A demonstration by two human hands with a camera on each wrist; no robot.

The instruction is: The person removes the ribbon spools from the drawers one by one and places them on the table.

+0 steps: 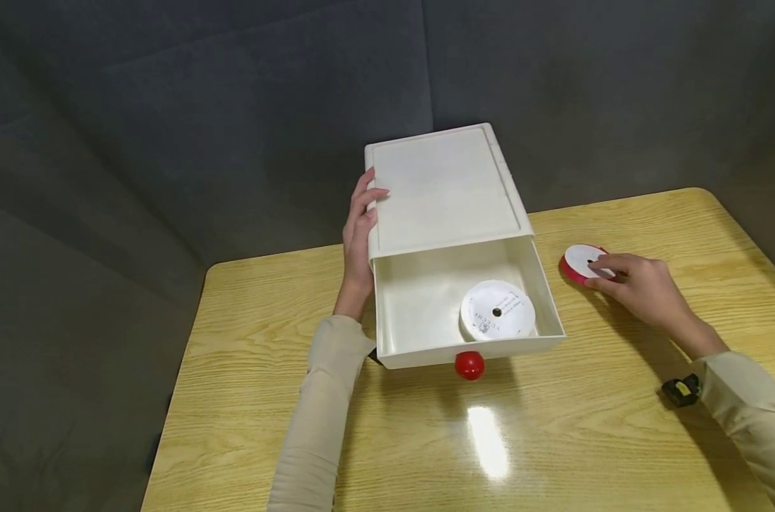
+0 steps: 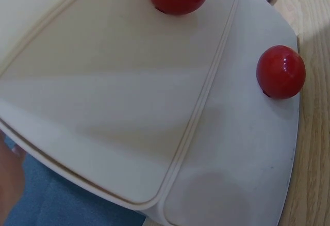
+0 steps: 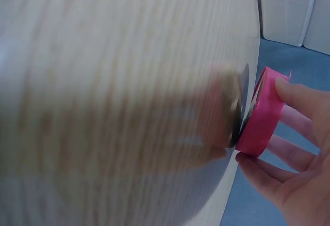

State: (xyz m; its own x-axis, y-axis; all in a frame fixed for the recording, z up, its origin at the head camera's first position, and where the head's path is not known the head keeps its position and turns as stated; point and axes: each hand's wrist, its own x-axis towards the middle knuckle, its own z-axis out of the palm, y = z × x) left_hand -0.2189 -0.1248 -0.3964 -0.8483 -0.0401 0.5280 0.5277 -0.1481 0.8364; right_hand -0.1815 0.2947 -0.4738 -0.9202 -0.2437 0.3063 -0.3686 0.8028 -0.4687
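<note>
Red ribbon spool (image 1: 582, 263), flat on the table (image 1: 554, 441), just right of the white drawer box (image 1: 445, 192), apart from it. White paper face up with a centre hole, red band round the rim; in the right wrist view it reads pink (image 3: 260, 115). Right hand (image 1: 637, 284) on it: fingers curled over the top face and near edge, pinching the rim between fingertips (image 3: 294, 89) above and below. Likely light, stiff cardboard core with soft wound ribbon; the rim should give a bit, and a loose ribbon end could unwind. Best hold looks like across the rim, thumb opposite fingers, or a finger in the hole.

Left hand (image 1: 360, 227) rests against the box's left side, fingers straight, tips over the top edge, steadying it. Drawer (image 1: 419, 313) pulled out from the box toward the person, red knob (image 1: 469, 365) on its front. White spool (image 1: 497, 310) lies flat inside the drawer, front right. Left wrist view shows two red knobs (image 2: 281, 72) on white fronts.
</note>
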